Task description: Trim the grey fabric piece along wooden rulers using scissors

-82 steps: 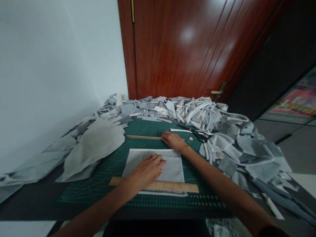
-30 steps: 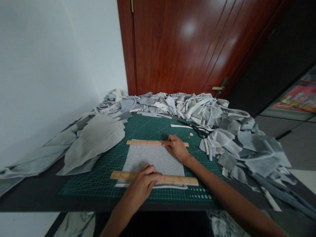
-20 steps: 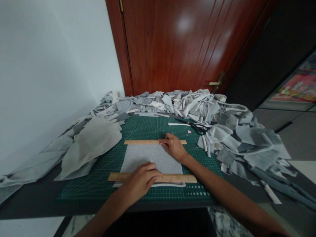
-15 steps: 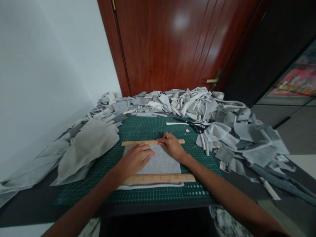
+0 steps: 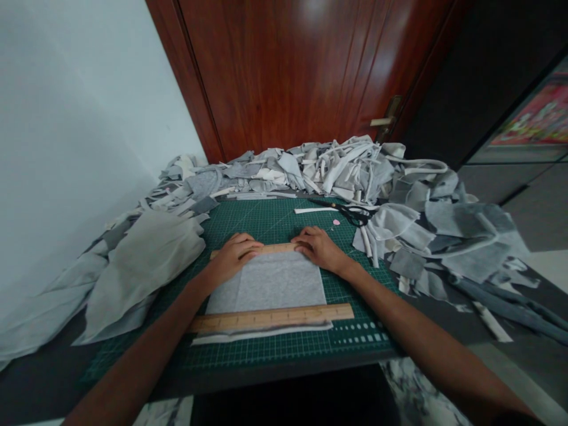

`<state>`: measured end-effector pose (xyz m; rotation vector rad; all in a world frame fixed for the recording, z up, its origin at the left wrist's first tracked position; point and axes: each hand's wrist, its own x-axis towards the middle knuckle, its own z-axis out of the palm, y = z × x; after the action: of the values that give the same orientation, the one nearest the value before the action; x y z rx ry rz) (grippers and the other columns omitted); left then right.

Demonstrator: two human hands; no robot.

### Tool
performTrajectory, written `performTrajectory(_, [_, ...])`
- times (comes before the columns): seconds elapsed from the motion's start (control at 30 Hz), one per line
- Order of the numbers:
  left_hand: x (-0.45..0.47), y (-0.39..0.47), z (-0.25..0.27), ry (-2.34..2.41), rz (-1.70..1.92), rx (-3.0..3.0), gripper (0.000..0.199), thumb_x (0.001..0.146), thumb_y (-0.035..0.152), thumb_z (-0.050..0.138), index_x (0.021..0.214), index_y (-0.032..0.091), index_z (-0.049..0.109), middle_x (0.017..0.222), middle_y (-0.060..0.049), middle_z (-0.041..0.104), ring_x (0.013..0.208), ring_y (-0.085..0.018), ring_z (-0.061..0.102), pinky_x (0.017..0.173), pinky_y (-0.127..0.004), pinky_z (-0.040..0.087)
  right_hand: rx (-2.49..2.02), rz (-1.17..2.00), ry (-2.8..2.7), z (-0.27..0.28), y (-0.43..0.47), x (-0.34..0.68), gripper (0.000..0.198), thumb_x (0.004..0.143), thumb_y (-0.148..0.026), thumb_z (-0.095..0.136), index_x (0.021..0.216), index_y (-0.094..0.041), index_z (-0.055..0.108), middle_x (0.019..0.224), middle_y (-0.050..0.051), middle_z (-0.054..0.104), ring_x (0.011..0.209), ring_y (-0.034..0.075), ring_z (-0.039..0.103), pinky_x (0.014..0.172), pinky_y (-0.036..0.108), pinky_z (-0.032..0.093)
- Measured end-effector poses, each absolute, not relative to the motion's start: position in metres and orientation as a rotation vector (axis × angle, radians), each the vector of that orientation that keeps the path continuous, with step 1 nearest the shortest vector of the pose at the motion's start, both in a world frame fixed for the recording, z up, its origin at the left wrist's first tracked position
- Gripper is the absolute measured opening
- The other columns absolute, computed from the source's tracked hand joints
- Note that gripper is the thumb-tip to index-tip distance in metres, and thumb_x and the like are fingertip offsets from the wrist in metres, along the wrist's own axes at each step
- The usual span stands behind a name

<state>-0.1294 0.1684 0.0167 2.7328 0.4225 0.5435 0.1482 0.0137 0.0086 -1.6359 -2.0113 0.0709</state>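
A piece of grey fabric (image 5: 275,284) lies flat on the green cutting mat (image 5: 252,222). Along its far edge runs a narrow wooden ruler (image 5: 278,248). My left hand (image 5: 234,255) grips this ruler toward its left part, fingers together. On its right end, my right hand (image 5: 323,248) holds it with bent fingers and touches the fabric's far right corner. A wider wooden ruler (image 5: 275,316) crosses the fabric's near side, untouched by either hand. Layered fabric edges stick out below that wider ruler.
Black scissors (image 5: 355,215), a white strip (image 5: 308,210) and a small pink piece (image 5: 336,222) lie on the mat's far right. Grey and white scraps (image 5: 310,168) are heaped along the back. Larger cloth pieces (image 5: 142,260) lie at left, more scraps (image 5: 470,236) at right.
My left hand has moved from over the fabric up and left to the far ruler. My right hand has shifted right along that ruler. The camera view has tilted slightly.
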Motion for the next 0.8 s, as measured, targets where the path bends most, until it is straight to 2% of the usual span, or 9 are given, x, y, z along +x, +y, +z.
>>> performTrajectory(0.4, [-0.1252,0.1607,0.0114,0.485,0.678,2.736,0.035,0.104,0.036,0.047,0.117,0.018,0.075,0.107,-0.008,0.068,0.105,-0.023,0.059,0.098,-0.039,0.047,-1.675,0.035,-1.926,0.0002,0.0172,0.1433,0.024,0.099,-0.025,0.063,0.118,-0.019,0.076,0.107,0.011,0.065,0.100,0.023,0.056,0.093,0.040,0.044])
performTrajectory(0.63, [-0.1229,0.1607,0.0107,0.530,0.698,2.703,0.035,0.103,0.031,0.046,0.111,0.022,0.079,0.104,-0.007,0.067,0.101,-0.021,0.060,0.096,-0.039,0.047,-1.697,0.011,-1.920,-0.0016,0.0184,0.1420,0.028,0.102,-0.023,0.055,0.121,-0.022,0.076,0.108,0.010,0.064,0.100,0.023,0.053,0.091,0.039,0.043])
performTrajectory(0.8, [-0.1249,0.1664,0.0091,0.531,0.668,2.731,0.037,0.105,0.036,0.045,0.119,0.022,0.076,0.110,-0.009,0.068,0.105,-0.023,0.059,0.098,-0.040,0.047,-1.695,0.014,-1.957,-0.0003,0.0187,0.1470,0.027,0.102,-0.025,0.058,0.122,-0.022,0.075,0.110,0.011,0.064,0.102,0.024,0.054,0.092,0.040,0.044])
